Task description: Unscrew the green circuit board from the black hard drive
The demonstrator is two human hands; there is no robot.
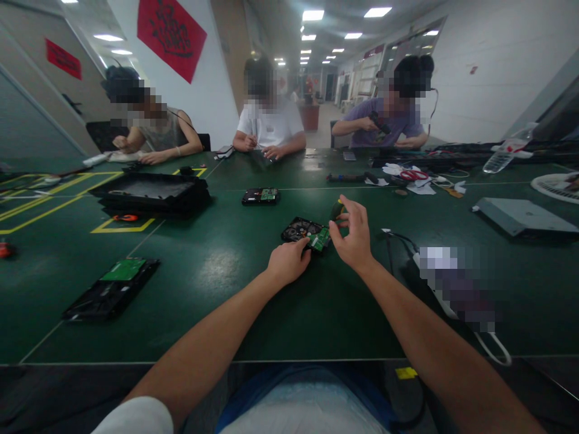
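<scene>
While the left hand (289,263) touches the open hard drive (302,229) on the worktop (217,319), its grip unclear, the right hand (354,236) grasps a screwdriver (337,210); the red poster's (170,37) writing is illegible.

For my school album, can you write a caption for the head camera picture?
Left hand steadies a hard drive while the right hand holds a screwdriver.

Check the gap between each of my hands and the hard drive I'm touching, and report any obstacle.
Nothing visible stands in the way. The left hand rests on the hard drive; the right hand, holding what looks like a screwdriver, is right beside it.
</scene>
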